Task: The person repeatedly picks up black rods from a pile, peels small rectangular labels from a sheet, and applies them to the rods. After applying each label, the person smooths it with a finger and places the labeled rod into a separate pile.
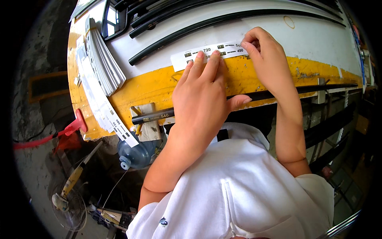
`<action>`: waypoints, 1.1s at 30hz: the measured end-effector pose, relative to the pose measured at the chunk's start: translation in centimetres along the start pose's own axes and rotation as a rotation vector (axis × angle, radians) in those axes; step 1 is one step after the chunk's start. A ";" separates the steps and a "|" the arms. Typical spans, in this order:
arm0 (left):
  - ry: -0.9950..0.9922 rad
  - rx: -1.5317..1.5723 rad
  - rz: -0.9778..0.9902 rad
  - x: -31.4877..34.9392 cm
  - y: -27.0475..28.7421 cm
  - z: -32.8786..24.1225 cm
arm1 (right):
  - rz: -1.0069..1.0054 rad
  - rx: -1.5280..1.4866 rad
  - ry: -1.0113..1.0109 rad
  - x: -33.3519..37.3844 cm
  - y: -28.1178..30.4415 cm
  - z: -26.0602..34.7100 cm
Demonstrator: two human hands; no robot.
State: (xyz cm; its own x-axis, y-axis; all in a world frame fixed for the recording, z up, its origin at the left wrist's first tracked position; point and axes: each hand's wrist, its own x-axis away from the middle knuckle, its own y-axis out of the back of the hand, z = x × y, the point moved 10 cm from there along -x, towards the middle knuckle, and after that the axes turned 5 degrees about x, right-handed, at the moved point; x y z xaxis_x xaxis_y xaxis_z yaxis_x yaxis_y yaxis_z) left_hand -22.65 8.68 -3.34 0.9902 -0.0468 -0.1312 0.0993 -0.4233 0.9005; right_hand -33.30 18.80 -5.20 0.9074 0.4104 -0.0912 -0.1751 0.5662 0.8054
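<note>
Your left hand [205, 95], fingers spread, presses a white strip [180, 59] flat at the table's [139, 89] yellow edge; your right hand [267, 57] pinches its right end.
A black tube [181, 38] lies just beyond, a second tube [153, 116] nearer; paper strips [105, 63] pile left.

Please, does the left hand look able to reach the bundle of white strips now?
Probably yes: the bundle of white strips lies to its left, with nothing visible blocking the way, though the left hand now rests on a printed strip.

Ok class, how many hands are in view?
2: the left hand rests on the white printed strip, and the right hand is at that strip's right end.
</note>
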 end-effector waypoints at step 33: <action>0.427 1.085 -0.496 15.3 6.2 6.9 | 0.267 -0.931 -0.057 11.5 -3.4 10.5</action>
State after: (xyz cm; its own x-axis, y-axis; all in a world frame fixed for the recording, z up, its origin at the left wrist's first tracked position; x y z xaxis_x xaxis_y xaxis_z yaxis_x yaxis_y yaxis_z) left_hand -7.61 -0.92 -2.65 0.8426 0.5378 -0.0303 0.5368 -0.8430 -0.0353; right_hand -18.28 14.11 -2.86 0.8068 0.5859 0.0760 -0.5881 0.8088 0.0072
